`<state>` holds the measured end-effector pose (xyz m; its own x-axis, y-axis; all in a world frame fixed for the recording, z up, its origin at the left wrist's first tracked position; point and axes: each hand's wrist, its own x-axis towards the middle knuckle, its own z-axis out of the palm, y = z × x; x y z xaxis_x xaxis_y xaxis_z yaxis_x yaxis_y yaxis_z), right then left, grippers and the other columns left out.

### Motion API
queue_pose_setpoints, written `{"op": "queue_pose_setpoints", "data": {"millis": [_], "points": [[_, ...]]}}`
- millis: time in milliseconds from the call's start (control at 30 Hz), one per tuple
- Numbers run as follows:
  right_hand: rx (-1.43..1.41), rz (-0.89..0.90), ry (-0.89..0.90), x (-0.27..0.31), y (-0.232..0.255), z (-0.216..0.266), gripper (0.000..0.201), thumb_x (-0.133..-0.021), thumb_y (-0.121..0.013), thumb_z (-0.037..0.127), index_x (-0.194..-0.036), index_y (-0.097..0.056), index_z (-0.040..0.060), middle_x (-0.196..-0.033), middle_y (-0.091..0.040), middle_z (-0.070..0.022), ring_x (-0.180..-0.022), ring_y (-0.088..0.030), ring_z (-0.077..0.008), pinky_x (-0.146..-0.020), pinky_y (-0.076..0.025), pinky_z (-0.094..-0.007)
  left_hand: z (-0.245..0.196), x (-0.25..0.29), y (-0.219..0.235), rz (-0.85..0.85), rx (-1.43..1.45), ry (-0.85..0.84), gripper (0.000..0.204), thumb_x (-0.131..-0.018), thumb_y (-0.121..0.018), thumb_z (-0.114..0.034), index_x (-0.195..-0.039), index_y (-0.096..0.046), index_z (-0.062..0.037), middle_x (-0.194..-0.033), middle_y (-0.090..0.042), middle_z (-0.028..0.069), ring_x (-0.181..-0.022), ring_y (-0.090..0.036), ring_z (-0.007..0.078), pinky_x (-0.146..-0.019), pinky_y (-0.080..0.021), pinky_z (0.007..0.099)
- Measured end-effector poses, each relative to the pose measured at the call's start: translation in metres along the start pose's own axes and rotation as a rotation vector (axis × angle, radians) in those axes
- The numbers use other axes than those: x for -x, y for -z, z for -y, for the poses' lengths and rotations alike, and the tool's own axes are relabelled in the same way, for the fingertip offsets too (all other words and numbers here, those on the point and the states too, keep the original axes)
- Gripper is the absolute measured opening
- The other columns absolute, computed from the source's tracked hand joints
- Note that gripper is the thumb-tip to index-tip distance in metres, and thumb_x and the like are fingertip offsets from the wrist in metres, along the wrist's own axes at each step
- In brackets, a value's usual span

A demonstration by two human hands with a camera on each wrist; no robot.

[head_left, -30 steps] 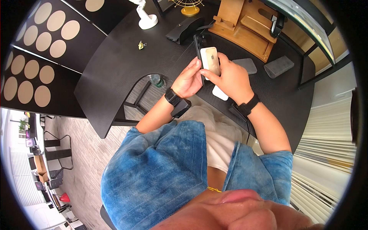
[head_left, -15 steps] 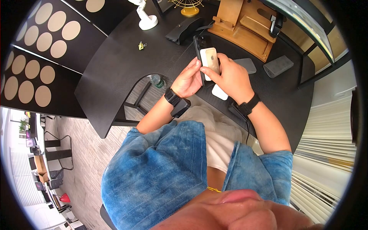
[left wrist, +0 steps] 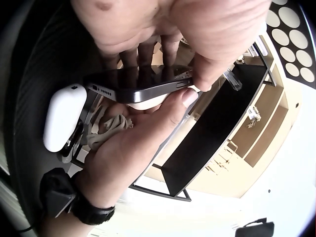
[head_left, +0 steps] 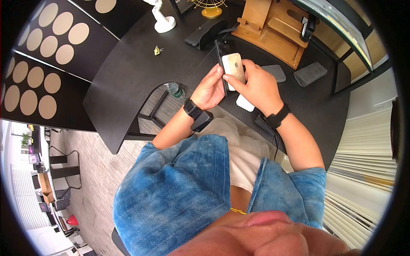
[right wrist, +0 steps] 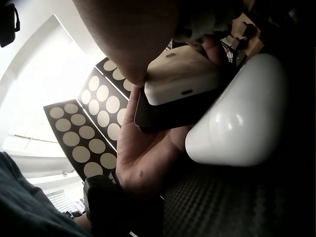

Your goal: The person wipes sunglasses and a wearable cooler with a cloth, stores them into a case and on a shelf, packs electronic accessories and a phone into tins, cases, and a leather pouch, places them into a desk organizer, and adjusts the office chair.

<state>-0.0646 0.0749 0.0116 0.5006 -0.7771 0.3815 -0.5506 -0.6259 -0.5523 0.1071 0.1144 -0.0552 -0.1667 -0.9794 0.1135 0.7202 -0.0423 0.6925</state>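
**Over the dark desk (head_left: 128, 77), a paired hold**

Left grip (head_left: 208, 90) holds the black phone (head_left: 227, 45); right grip (head_left: 262, 87) pinches the pale pack (head_left: 233, 70) against its back. Keeping both faces flat, thumb pressure light, should prevent skewing.

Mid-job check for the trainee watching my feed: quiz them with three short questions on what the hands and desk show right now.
1. Which thing does the right hand grip against the black phone?
A) a pen
B) the pale slab with the apple logo
C) a mug

2. True or false: the yellow-green clip lies on the desk, touched by neither hand.

3. Fill in: the stand at the back of the desk looks to be made of ____.

Key: 1 B; 2 true; 3 wood
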Motion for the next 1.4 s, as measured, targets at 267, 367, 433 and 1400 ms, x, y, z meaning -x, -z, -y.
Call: {"op": "queue_pose_setpoints", "data": {"millis": [267, 367, 433, 1400], "points": [[0.006, -0.014, 0.057, 0.003, -0.004, 0.001, 0.065, -0.079, -0.069, 0.057, -0.109, -0.062, -0.0005, -0.091, -0.069, -0.0194, -0.080, -0.068, -0.0359, -0.069, -0.055, -0.0430, 0.001, 0.001, 0.005, -0.034, 0.044, 0.020, 0.055, -0.104, -0.038, -0.045, -0.141, -0.042, -0.0047, -0.139, -0.052, 0.0119, -0.128, -0.051, 0.0256, -0.110, -0.039, 0.0430], [0.033, -0.012, 0.084, 0.003, -0.003, 0.002, 0.066, -0.079, -0.069, 0.056, -0.109, -0.062, -0.0019, -0.091, -0.069, -0.0200, -0.078, -0.069, -0.0357, -0.068, -0.055, -0.0422, 0.000, 0.002, 0.005, -0.046, 0.033, 0.034, 0.058, -0.104, -0.035, -0.047, -0.143, -0.041, -0.0040, -0.141, -0.050, 0.0125, -0.130, -0.050, 0.0261, -0.111, -0.038, 0.0426], [0.060, -0.016, 0.096, 0.005, -0.006, 0.002, 0.066, -0.079, -0.069, 0.056, -0.109, -0.062, -0.0029, -0.091, -0.069, -0.0202, -0.078, -0.069, -0.0355, -0.067, -0.056, -0.0418, -0.004, 0.001, 0.000, -0.031, 0.043, 0.045, 0.061, -0.104, -0.033, -0.049, -0.144, -0.039, -0.0032, -0.143, -0.049, 0.0130, -0.131, -0.049, 0.0265, -0.111, -0.038, 0.0426], [0.083, 0.113, 0.219, 0.009, -0.002, 0.000, 0.056, -0.074, -0.077, 0.040, -0.114, -0.059, 0.0053, -0.092, -0.062, -0.0125, -0.075, -0.066, -0.0333, -0.064, -0.055, -0.0409, -0.009, 0.001, -0.005, -0.080, 0.325, -0.017, 0.070, -0.099, -0.039, -0.058, -0.144, -0.040, -0.0043, -0.140, -0.052, 0.0117, -0.132, -0.047, 0.0259, -0.114, -0.035, 0.0472]]}}
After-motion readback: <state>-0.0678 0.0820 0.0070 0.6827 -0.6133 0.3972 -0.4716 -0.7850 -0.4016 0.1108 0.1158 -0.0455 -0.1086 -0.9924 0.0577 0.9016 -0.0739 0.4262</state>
